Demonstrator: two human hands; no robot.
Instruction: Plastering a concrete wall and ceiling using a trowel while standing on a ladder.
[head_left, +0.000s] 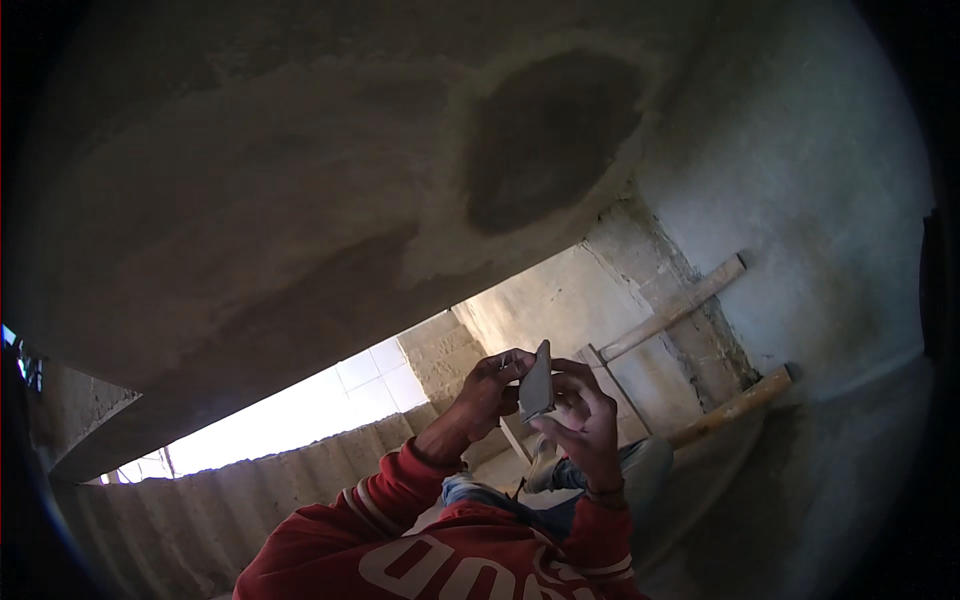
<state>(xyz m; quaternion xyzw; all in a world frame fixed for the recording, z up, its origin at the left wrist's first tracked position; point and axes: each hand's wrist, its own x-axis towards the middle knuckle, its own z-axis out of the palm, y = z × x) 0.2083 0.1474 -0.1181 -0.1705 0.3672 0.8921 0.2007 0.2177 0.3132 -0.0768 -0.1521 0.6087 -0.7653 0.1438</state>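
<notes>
Concrete surface (pixel 300 190) looms across the upper left, its lower edge slanting over a bright opening (pixel 330 405) left of centre. Wooden bars (pixel 680 305) jut at centre right. Near the lower centre, the left hand (pixel 487 393) pinches a flat grey slab (pixel 537 385), fingers nearly closed; the right hand (pixel 590 412) curls half-open, gripping its other side.

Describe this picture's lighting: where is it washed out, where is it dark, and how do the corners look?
Head view: glare whitens the opening at lower left; head view: the broad slab lies in shadow; head view: the left hand and right hand are readable; head view: fisheye corners go black.
</notes>
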